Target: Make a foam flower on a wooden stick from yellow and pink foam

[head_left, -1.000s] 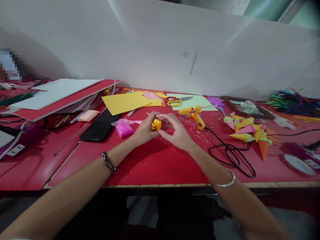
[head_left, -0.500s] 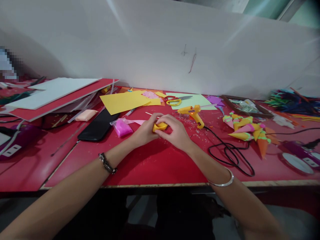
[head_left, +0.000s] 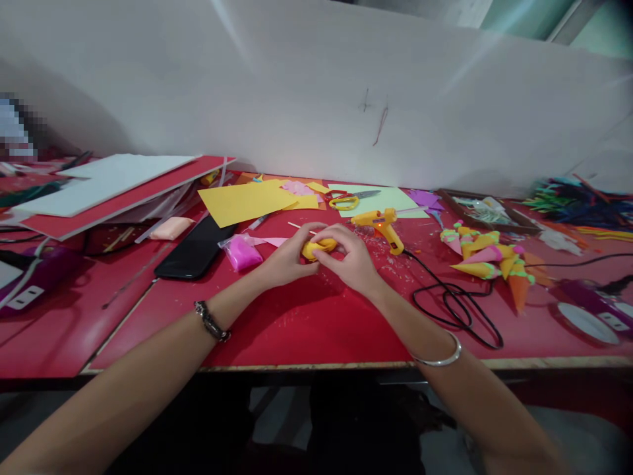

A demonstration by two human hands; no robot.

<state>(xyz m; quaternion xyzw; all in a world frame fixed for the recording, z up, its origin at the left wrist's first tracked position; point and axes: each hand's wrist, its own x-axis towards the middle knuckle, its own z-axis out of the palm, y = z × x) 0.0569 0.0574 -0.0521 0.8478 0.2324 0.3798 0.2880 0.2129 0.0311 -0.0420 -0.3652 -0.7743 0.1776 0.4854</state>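
Note:
Both my hands meet over the red table, curled round a small yellow piece (head_left: 319, 248) that looks like coiled or folded paper. My left hand (head_left: 288, 258) holds its left side, with the thumb below. From the right, my right hand (head_left: 352, 258) grips it between thumb and fingers. The fingers hide part of the piece. Just left of my left hand lies a clear bag of bright pink material (head_left: 242, 253). A yellow glue gun (head_left: 380, 226) with a lit orange light stands beyond my right hand.
Yellow paper (head_left: 242, 206) and red-and-yellow-handled scissors (head_left: 343, 200) lie at the back. A black phone (head_left: 195, 254) rests at left. Several small paper cones (head_left: 487, 254) are piled at right, near the glue gun's looped black cable (head_left: 457, 310). White and red boards (head_left: 113, 185) stack far left.
My right thumb has shifted on the yellow piece, and the piece has turned, showing more of its folds. The hands stay in nearly the same place; the table's things have not moved.

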